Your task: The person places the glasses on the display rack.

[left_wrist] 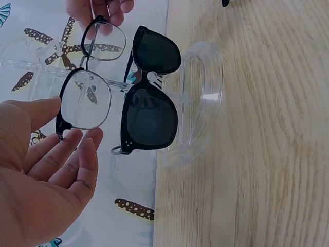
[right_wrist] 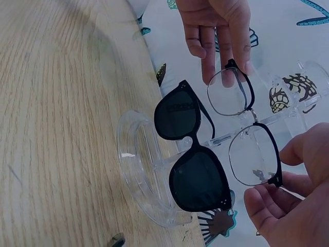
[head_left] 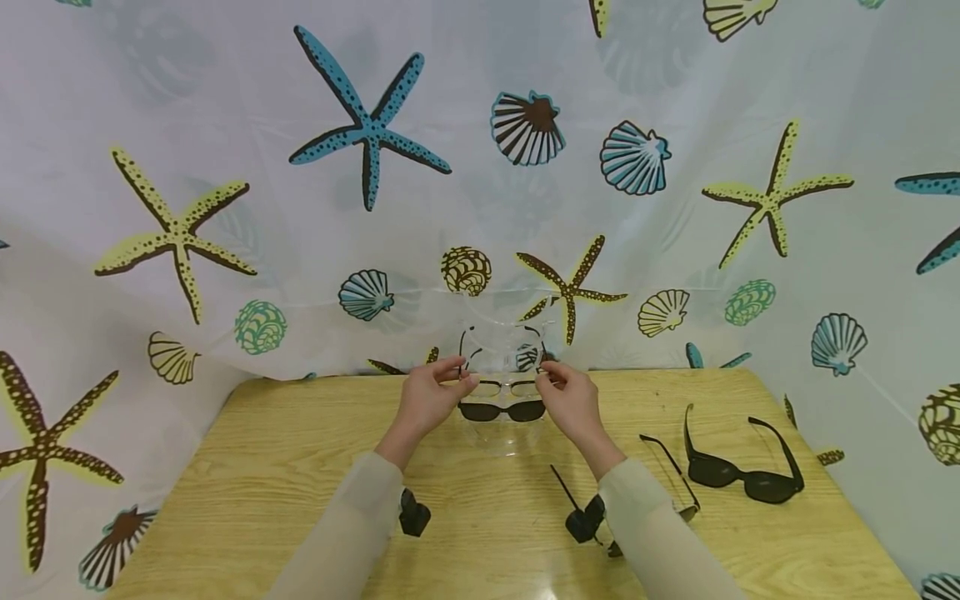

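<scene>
Black-browed eyeglasses (head_left: 489,384) with clear lenses sit on the upright of a transparent display stand (left_wrist: 213,98), facing forward. My left hand (head_left: 431,396) pinches one outer corner of their frame between thumb and fingers. At the opposite corner, my right hand (head_left: 573,400) holds the frame the same way, as the right wrist view shows. Just below them on the stand hang black sunglasses (right_wrist: 198,177) with dark lenses, which neither hand grips. The stand's curved base rests on the wooden table near its back edge.
Black sunglasses (head_left: 712,472) lie with temples raised at the table's right. Another pair of glasses (head_left: 678,475) is partly hidden by the right sleeve (head_left: 637,500). Small black devices (head_left: 414,514) show beside the forearms. A curtain (head_left: 450,225) printed with starfish and shells hangs behind.
</scene>
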Demonstrator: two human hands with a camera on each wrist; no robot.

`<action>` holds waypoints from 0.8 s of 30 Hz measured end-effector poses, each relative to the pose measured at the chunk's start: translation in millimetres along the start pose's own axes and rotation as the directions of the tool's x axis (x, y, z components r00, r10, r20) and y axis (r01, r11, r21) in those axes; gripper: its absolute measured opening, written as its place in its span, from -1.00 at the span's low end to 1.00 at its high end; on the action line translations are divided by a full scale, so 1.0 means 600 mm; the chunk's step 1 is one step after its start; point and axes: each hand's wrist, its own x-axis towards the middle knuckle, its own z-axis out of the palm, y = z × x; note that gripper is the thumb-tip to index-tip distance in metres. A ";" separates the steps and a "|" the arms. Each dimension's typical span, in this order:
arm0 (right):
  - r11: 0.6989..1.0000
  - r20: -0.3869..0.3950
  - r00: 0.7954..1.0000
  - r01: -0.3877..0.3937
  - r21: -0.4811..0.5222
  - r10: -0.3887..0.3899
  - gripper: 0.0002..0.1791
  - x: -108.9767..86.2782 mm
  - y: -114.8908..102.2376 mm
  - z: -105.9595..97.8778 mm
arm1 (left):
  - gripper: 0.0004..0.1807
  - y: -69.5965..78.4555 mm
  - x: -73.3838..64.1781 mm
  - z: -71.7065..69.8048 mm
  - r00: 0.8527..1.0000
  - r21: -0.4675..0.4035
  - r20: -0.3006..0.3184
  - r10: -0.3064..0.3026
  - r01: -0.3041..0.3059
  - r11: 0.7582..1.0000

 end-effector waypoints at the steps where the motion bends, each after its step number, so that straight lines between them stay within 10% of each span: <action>1: 1.000 0.000 1.000 0.000 0.000 0.000 -0.59 0.000 0.000 0.000 | -0.44 0.001 0.000 0.000 1.000 0.003 0.000 0.003 -0.003 1.000; 24: 1.000 0.021 1.000 0.002 -0.007 -0.002 -0.58 0.003 0.006 0.003 | -0.44 0.004 0.000 0.003 1.000 0.009 0.007 -0.011 0.011 1.000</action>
